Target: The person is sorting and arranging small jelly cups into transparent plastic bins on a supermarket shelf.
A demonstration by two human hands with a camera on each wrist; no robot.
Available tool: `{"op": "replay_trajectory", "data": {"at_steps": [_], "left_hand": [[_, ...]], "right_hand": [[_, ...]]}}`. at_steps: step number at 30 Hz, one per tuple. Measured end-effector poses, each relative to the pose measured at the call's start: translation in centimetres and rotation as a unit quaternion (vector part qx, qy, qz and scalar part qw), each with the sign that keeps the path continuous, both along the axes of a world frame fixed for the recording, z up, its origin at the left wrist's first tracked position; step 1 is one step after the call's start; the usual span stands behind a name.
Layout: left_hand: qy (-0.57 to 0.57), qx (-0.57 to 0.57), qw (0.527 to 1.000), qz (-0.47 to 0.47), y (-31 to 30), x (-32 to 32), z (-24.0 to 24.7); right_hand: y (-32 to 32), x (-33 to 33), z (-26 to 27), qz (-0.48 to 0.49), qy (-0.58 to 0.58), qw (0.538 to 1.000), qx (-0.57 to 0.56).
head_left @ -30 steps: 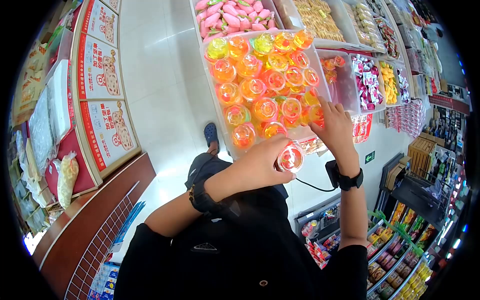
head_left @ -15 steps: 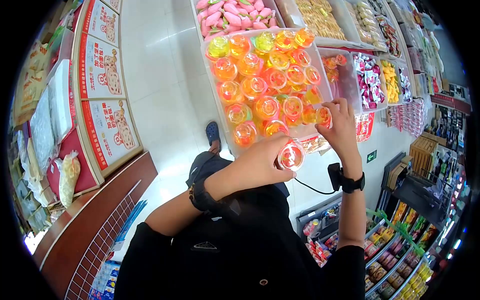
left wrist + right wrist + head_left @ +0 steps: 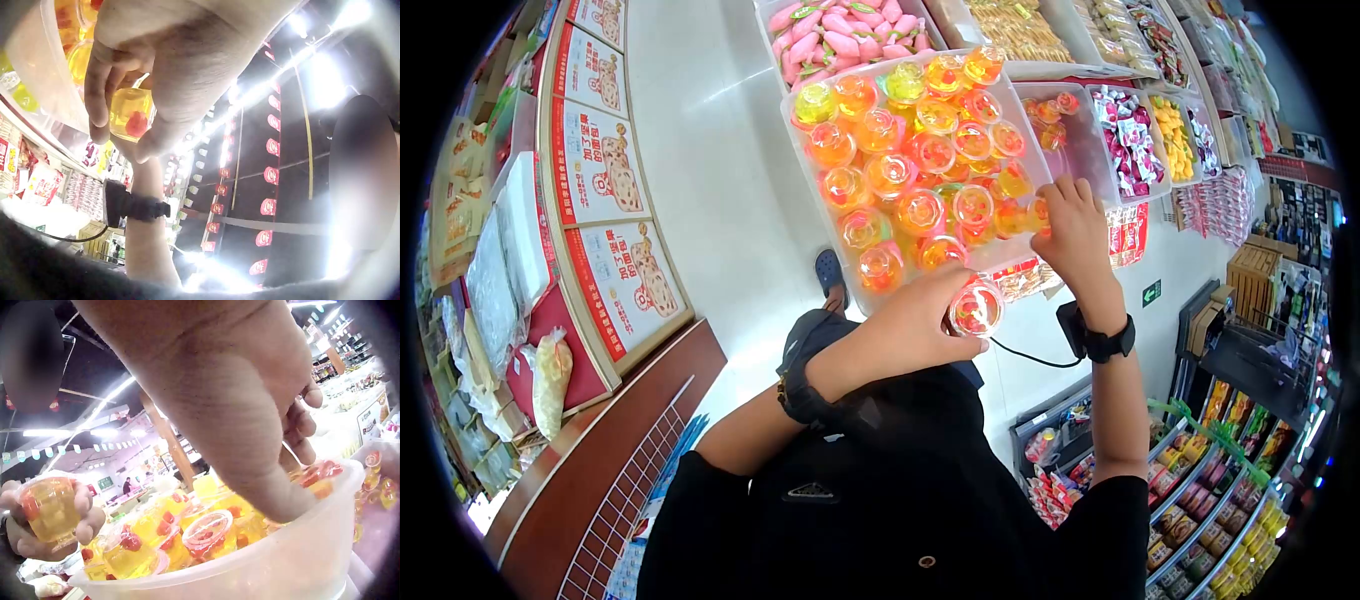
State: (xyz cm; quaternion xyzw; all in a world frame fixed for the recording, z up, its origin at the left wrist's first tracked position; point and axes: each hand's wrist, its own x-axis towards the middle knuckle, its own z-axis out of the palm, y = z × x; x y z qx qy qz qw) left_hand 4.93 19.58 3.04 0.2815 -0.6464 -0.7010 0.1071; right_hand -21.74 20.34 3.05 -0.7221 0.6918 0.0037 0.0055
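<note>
We had the big tub [image 3: 805,200] dead ahead, jelly cups [image 3: 890,175] piled inside it. Our left hand [image 3: 915,325] sat just before its near rim, holding one cup [image 3: 975,308] outside the tub. Our right hand [image 3: 1075,235] was at the tub's near right corner, fingers over the rim. Behind the tub lay a tray of sweets [image 3: 840,30]; to its right, a smaller bin [image 3: 1090,160], then wrapped candies [image 3: 1130,140]. A counter [image 3: 630,400] ran along our left, below us

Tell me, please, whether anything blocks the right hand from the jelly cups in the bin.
Nothing visible does: the right hand reaches over the bin rim, its fingers curled among the jelly cups. The left hand holds a separate cup, clear of it.
</note>
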Motion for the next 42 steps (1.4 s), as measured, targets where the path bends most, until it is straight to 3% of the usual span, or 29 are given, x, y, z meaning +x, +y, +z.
{"op": "replay_trajectory", "data": {"at_steps": [4, 7, 17, 23, 26, 42], "left_hand": [[-0.022, -0.006, 1.000, 0.002, -0.3, 0.4, 0.8], [-0.031, 0.007, 0.999, -0.014, -0.4, 0.6, 0.9], [-0.032, 0.040, 0.999, -0.013, -0.4, 0.6, 1.5], [-0.010, 0.042, 0.999, -0.008, -0.3, 0.7, 1.1], [-0.009, 0.058, 0.998, -0.015, -0.4, 0.5, 1.2], [-0.017, 0.055, 0.998, -0.025, -0.3, 0.3, 1.4]], "right_hand": [[0.3, -0.6, 1.0, -0.009, -0.113, 0.993, 0.016], [0.0, -0.7, 1.8, -0.086, -0.190, 0.971, 0.114], [-0.3, 0.4, 0.2, -0.055, -0.089, 0.986, 0.128], [0.2, 0.0, -0.9, -0.036, -0.103, 0.991, 0.078], [-0.3, 0.3, -0.5, -0.066, -0.090, 0.980, 0.164], [-0.1, 0.4, -0.4, -0.123, -0.225, 0.938, 0.235]]}}
